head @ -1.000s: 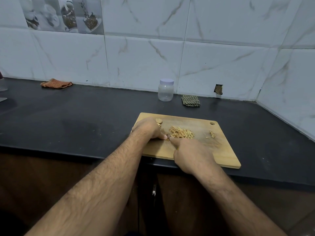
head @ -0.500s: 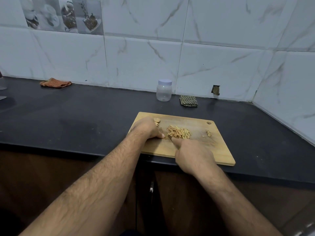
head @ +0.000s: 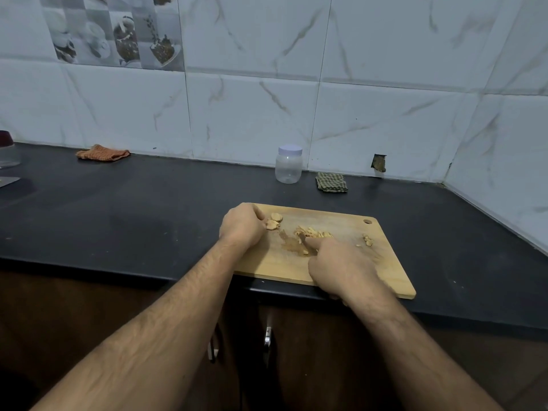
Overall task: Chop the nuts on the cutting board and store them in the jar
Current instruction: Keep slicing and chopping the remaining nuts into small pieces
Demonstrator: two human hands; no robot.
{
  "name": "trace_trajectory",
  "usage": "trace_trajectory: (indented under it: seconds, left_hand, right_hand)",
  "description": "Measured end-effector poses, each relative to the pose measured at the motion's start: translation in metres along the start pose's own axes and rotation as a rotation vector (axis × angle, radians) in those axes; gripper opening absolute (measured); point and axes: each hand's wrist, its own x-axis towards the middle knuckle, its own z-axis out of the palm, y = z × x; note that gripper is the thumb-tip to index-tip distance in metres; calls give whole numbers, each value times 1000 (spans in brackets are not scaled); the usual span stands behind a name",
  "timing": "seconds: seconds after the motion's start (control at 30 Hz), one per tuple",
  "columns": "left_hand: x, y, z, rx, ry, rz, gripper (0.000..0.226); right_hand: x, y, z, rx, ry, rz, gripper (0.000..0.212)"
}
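Observation:
A wooden cutting board (head: pixel 272 262) lies at the front edge of the black counter. On it sit a pile of chopped nuts (head: pixel 315 232), a few bits (head: pixel 367 240) near its right end, and whole nuts (head: pixel 274 221) at the back left. My left hand (head: pixel 241 225) rests on the board's left part, its curled fingers at one of the whole nuts. My right hand (head: pixel 341 265) grips a small knife (head: pixel 303 244), index finger along the blade, tip at the pile's left side. The clear jar (head: pixel 288 169) with a white lid stands shut by the wall behind the board.
A green checked cloth (head: pixel 331 182) lies right of the jar. An orange cloth (head: pixel 102 152) lies at the back left. A container (head: pixel 9 152) shows at the far left edge. The tiled wall turns a corner on the right. Cabinet handles (head: pixel 268 339) hang below the counter.
My left hand has pulled away from the knife and the pile, going left and back to the whole nuts. My right hand with the knife has stayed by the pile.

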Motion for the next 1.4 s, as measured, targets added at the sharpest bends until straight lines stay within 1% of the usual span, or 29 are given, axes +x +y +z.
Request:
trace_trajectory:
  seconds: [0.1,0.17,0.23,0.3,0.47,0.63,0.77,0.87,0.93,1.03,1.17,1.23,1.33,1.4]
  left_hand:
    - [3,3,2,71,-20,63,26]
    - [4,7,4,113,-33,104,25]
    - [3,10,6,167,-24,138,20]
    - [3,10,8,206,3,163,17]
    - [4,8,9,230,31,192,10]
    - [1,5,12,222,55,227,14]
    - [-3,6,12,244,122,260,12]
    - [-3,6,11,234,119,247,8]
    - [-1,6,10,160,93,224,2]
    - [-1,10,3,8,0,153,9]
    - [-7,18,-4,-92,-283,-3,12]
    - [-12,22,-6,-153,-377,-71,5]
    - [-16,25,-5,-192,-390,-109,11]
    - [-16,26,-4,-157,-396,-102,15]
  right_hand:
    - [4,-1,4,176,-85,-13,61]
    - [7,-2,7,248,-100,1,58]
    - [10,-4,7,267,-84,17,60]
    - [10,-5,7,261,-63,14,63]
    - [11,-1,9,210,-22,-39,61]
    - [13,0,13,135,12,-25,56]
    - [14,0,14,126,-8,-46,63]
    - [17,0,10,106,-4,-16,65]
    - [18,1,7,71,13,1,66]
    - [16,2,6,89,1,-18,64]
    - [16,3,2,140,-13,-39,62]
    - [14,4,0,140,-13,-45,62]
    - [8,4,-1,121,-43,-58,63]
    - [5,5,-1,120,-61,-54,62]
